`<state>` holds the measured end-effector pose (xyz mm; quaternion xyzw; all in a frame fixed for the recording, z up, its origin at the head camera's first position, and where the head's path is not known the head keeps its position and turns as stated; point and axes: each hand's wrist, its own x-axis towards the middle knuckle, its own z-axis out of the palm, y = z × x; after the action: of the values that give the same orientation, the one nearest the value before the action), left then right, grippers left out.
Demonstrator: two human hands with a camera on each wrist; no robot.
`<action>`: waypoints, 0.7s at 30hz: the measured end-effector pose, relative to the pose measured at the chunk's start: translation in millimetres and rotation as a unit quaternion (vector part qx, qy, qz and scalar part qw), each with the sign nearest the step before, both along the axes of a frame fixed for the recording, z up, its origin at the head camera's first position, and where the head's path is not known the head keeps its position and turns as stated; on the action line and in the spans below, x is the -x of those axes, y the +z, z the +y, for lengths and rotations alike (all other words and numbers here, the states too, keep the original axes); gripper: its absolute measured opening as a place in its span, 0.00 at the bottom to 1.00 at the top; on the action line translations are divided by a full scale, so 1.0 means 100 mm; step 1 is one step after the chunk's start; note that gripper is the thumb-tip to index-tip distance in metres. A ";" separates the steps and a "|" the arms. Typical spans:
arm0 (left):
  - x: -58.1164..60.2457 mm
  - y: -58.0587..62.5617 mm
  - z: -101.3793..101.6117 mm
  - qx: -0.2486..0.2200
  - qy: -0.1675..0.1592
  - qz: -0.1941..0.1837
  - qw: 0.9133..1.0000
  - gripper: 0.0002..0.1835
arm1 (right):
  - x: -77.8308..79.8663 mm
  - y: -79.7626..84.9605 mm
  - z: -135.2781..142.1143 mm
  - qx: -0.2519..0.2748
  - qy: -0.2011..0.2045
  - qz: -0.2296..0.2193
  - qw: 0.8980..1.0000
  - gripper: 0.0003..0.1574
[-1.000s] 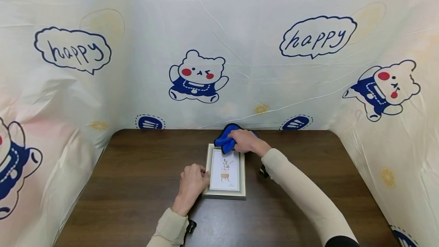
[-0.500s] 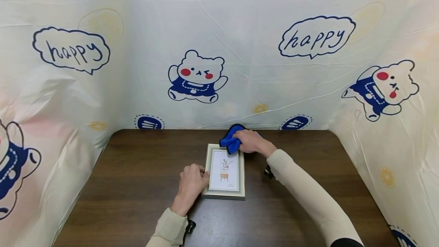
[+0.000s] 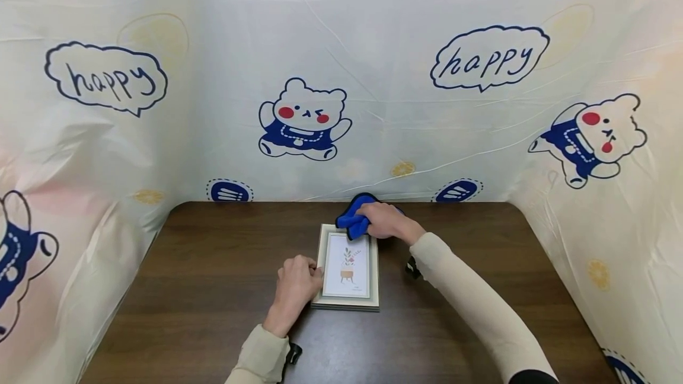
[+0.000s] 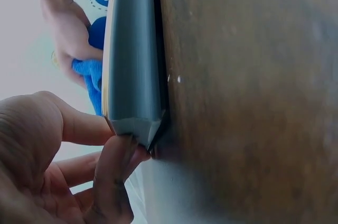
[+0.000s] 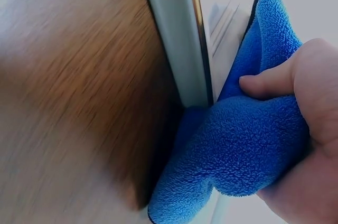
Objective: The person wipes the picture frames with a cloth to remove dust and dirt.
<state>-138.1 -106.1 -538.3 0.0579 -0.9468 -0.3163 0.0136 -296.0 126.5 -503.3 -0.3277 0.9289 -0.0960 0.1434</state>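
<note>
A picture frame [image 3: 375, 277] with a pale border and a potted-plant print lies flat on the brown table. My right hand [image 3: 383, 220] grips a blue cloth [image 3: 353, 220] with dark edging at the frame's far edge. In the right wrist view the thumb presses into the bunched cloth [image 5: 248, 145], which covers a corner of the frame [image 5: 177, 39]. My left hand [image 3: 296, 282] holds the frame's left side. The left wrist view has its curled fingers [image 4: 113, 176] at the grey side of the frame [image 4: 134, 49].
The wooden table [image 3: 224, 253] reaches back to a white curtain [image 3: 395, 46] printed with bears and "happy" bubbles. The curtain also hangs along the left and right sides.
My right hand and the cloth shifted right along the frame's far edge, then back left. My left hand stays at the frame's left side. The head view has turned slightly right.
</note>
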 end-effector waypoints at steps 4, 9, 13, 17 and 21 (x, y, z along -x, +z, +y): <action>0.00 -0.01 0.00 0.002 0.005 0.001 1.000 0.06 | -0.01 -0.01 -0.13 -0.001 0.015 0.018 1.000 0.27; -0.02 -0.01 0.01 0.007 0.013 0.001 1.000 0.06 | -0.02 -0.02 -0.32 0.005 0.032 0.033 0.999 0.29; -0.02 0.00 0.01 0.010 0.011 -0.007 1.000 0.07 | -0.03 -0.02 -0.44 -0.002 0.031 0.038 0.999 0.30; -0.01 -0.01 0.02 0.013 0.012 -0.013 1.000 0.07 | -0.03 -0.03 -0.53 -0.008 0.034 0.040 0.999 0.30; -0.01 -0.02 0.04 0.014 0.013 -0.016 1.000 0.07 | -0.03 -0.05 -0.57 -0.009 0.040 0.042 0.998 0.30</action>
<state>-137.4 -102.1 -539.8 0.0749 -0.9504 -0.3017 0.0036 -292.9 69.1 -508.2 -0.3671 0.9211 -0.0675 0.1109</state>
